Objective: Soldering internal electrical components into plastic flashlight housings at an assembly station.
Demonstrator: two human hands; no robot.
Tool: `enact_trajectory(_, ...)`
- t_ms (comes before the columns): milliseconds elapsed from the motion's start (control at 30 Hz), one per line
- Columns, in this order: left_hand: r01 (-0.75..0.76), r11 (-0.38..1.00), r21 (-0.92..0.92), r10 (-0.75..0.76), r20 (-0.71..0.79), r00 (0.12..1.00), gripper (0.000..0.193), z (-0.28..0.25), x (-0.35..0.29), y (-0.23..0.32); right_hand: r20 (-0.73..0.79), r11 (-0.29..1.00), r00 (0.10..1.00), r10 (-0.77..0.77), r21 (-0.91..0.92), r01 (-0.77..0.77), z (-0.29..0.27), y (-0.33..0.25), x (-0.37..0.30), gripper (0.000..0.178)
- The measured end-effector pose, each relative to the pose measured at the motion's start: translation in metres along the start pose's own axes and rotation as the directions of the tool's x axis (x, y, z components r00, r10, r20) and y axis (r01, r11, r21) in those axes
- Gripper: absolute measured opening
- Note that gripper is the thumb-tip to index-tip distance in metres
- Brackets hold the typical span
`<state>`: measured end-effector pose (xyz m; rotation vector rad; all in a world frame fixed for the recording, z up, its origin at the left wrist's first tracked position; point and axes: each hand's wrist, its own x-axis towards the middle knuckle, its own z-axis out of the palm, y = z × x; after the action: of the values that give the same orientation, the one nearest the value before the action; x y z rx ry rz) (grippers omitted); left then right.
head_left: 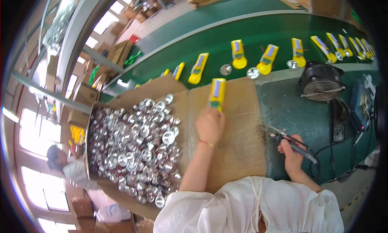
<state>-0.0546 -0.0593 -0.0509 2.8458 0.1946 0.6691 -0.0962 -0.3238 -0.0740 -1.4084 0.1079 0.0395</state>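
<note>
My left hand (210, 126) is closed on the lower end of a yellow plastic housing (218, 88) that has a pale strip and a bit of green circuit board. It is over a brown cardboard sheet (238, 148) in front of me. My right hand (292, 154) grips a soldering iron (300, 149) at the right edge of the cardboard, its metal end pointing up and left. To the left of my left arm, a cardboard box (182, 111) holds a heap of round silver parts (141, 152), some with red wires.
Beyond the cardboard, a green conveyor belt (178, 45) carries a row of yellow housings (239, 55), several with silver discs beside them. A black fan (322, 83) stands at right, near a blue soldering station (357, 107) and black cables. Another person (72, 168) is at far left.
</note>
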Motion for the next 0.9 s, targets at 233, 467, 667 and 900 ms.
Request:
enact_trajectory(233,0.135,0.988,0.072,-0.109,-0.292,0.950,0.028,-0.062,-0.060,-0.025,0.047,0.998,0.997,-0.064,0.014,0.064,0.006,0.003,0.002,0.014)
enact_trajectory(467,0.602,0.643,0.473,-0.499,-0.337,0.798,0.023,-0.091,-0.047,-0.116,0.050,0.995,0.994,-0.099,0.010,0.099,0.007,0.002,-0.011,0.014)
enact_trajectory(667,0.224,0.885,-0.409,-0.363,-0.302,0.882,0.010,-0.083,-0.049,-0.085,0.026,0.996,0.996,-0.090,0.029,0.090,0.006,-0.002,-0.014,0.016)
enact_trajectory(900,0.431,0.253,-0.866,-0.501,0.264,0.824,0.009,-0.077,-0.062,-0.020,0.132,0.999,0.990,-0.050,0.026,0.047,0.019,-0.012,-0.022,0.015)
